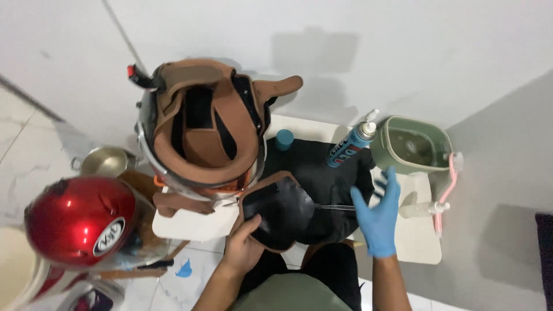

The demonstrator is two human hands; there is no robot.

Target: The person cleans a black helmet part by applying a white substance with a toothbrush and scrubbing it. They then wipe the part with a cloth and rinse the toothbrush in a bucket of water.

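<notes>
The left hand (245, 245), bare, grips the near edge of a helmet cheek pad (276, 210), thumb on top of its black face and the fingers under it, holding it over the near edge of the small white desk (196, 226). The pad is a curved wedge, matte black in the middle with a brown trim round its rim, and it lies tilted, its far end overlapping a black cloth (314, 164) spread on the desk. Just to the right of the pad the right hand (377, 216), in a blue glove, hovers with fingers spread wide and holding nothing, palm down over the cloth's right edge. Beyond the gloved hand a blue spray can (351, 144) with a white nozzle and a label of white and red print lies slanted, its top against a pale green tub (443, 141) with rounded corners. A pink-handled brush (448, 187) hangs down the tub's right side, and a white pump bottle (415, 204) lies to the right of the glove. Beyond the bare hand stands an upturned helmet (199, 126), its brown padded lining facing up. Far left of that hand sits a glossy red helmet (78, 222) with an oval white and black badge, and behind it a steel pot (106, 161).
</notes>
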